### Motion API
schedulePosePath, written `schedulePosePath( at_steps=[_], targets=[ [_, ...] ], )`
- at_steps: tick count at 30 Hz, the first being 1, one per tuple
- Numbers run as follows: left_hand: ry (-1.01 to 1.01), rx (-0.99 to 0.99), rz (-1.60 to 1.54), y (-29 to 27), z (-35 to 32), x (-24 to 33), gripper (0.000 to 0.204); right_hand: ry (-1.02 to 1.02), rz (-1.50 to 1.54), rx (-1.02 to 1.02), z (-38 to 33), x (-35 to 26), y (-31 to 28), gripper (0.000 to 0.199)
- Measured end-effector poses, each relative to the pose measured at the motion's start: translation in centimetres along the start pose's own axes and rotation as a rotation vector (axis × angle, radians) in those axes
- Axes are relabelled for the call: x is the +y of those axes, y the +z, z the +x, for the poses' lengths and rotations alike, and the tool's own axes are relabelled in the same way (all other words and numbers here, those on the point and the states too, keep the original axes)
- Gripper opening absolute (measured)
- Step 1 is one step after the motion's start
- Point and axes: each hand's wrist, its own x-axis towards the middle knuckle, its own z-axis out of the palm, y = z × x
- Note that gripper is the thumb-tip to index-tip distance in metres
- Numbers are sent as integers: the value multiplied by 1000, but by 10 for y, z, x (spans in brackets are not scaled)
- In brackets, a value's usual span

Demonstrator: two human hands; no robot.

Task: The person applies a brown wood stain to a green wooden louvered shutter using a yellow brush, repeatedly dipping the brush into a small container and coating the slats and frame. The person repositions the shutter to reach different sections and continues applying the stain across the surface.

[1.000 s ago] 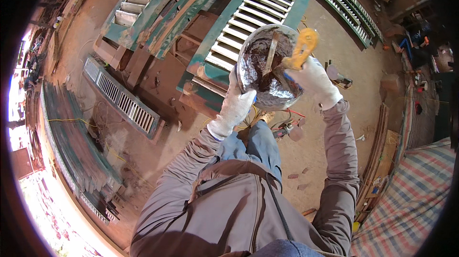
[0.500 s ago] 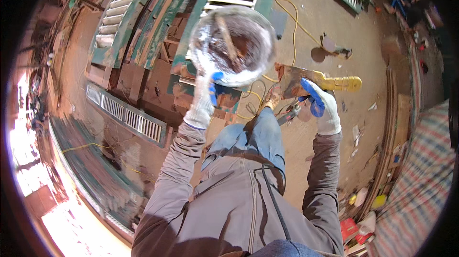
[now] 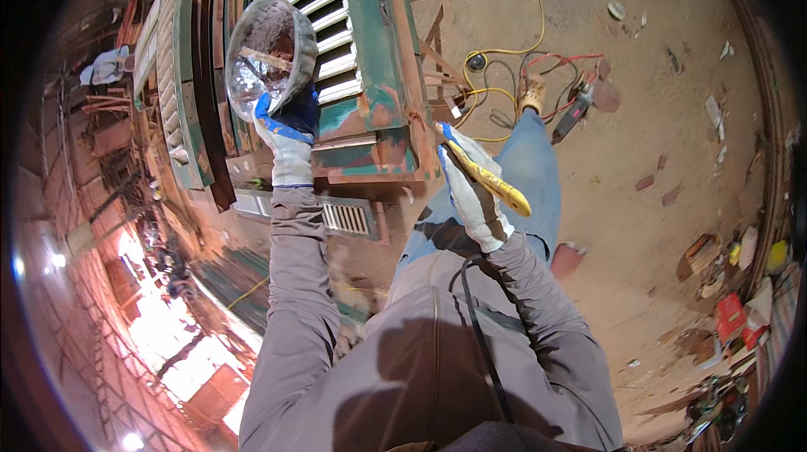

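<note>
Bowl (image 3: 304,58) grasped at near side by left hand (image 3: 286,137), above green louvred shutter (image 3: 378,52); brown material (image 3: 273,30) and wooden stick (image 3: 266,58) inside. Yellow-handled tool (image 3: 498,184) gripped in right hand (image 3: 467,191), well apart from bowl, blade barely visible. Advisable: level bowl, firm hold on both items, tool edge clear of leg (image 3: 540,187). Shutter corner patchy, brown showing through green. Dusty floor (image 3: 647,132), littered; yellow cable (image 3: 542,10) looped near foot (image 3: 534,92), power tool (image 3: 575,116) beside. Strong glare at lower left.
</note>
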Motion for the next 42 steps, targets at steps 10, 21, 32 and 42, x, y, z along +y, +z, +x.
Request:
schedulePosePath(
  at_steps=[10,21,32,42],
  targets=[
    [185,-94,151,-5,4,-12,79,-313,-189,-73,1,7,11,44],
    [178,-54,256,0,-5,-9,79,10,226,41,14,32,12,30],
    [326,-82,416,6,-6,-17,90,14,190,14,-7,30,1,33],
    [329,-86,353,3,-2,-15,72,-246,-24,-131,-17,19,1,42]
  ],
)
